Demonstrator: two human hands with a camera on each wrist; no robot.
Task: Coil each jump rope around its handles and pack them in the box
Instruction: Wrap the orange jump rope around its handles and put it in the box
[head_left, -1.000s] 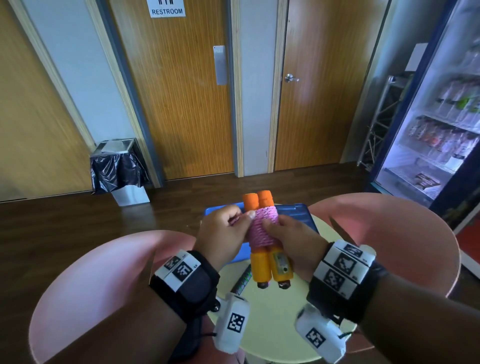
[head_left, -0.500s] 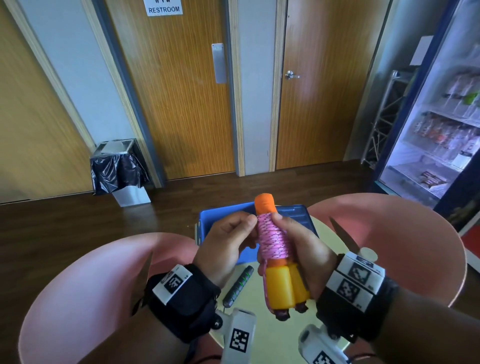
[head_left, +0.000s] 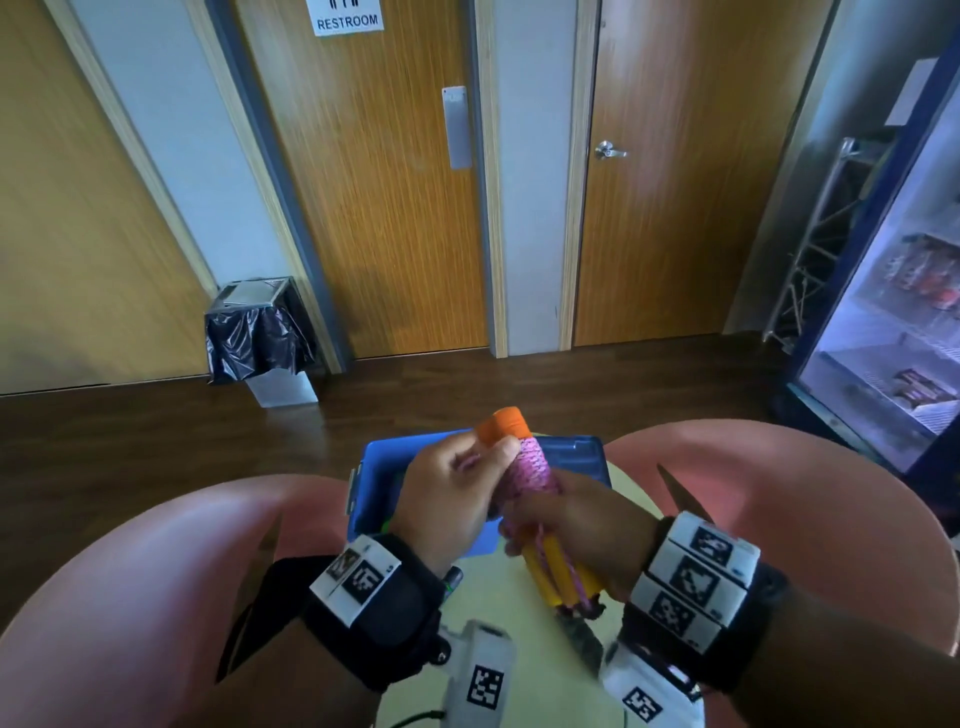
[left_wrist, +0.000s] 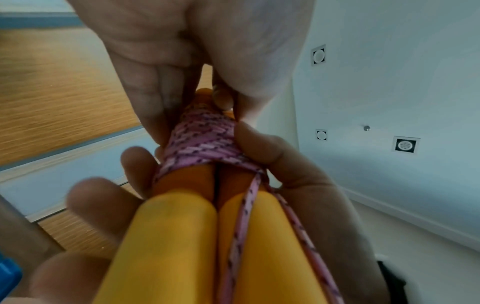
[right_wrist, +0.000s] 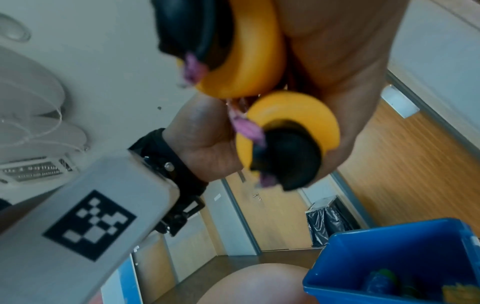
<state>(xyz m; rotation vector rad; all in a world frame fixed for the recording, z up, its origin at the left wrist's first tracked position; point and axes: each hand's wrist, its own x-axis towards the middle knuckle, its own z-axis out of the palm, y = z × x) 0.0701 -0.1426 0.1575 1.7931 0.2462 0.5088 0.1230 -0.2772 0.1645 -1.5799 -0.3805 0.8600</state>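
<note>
A jump rope with two orange-and-yellow handles (head_left: 558, 574) is held above the table, pink cord (head_left: 527, 465) coiled tight round their middle. My left hand (head_left: 488, 457) pinches the coil near the orange tops. My right hand (head_left: 545, 519) grips the yellow lower part. In the left wrist view the coil (left_wrist: 205, 139) sits between both hands, and a loose strand (left_wrist: 244, 216) runs down the yellow handles (left_wrist: 168, 246). The right wrist view shows the black-capped handle ends (right_wrist: 293, 115). The blue box (head_left: 576, 457) lies just behind the hands.
A dark handle (head_left: 451, 576) of another rope lies on the pale round table (head_left: 519, 654), mostly hidden by my left wrist. Something green lies inside the box (right_wrist: 389, 242). Pink chairs (head_left: 156, 571) flank the table. A bin (head_left: 260, 332) and a drinks fridge (head_left: 883, 338) stand farther off.
The bundle has turned on edge and tilted, its orange tops leaning left over the box. My left hand slid up to the top of the coil; my right hand moved lower on the handles.
</note>
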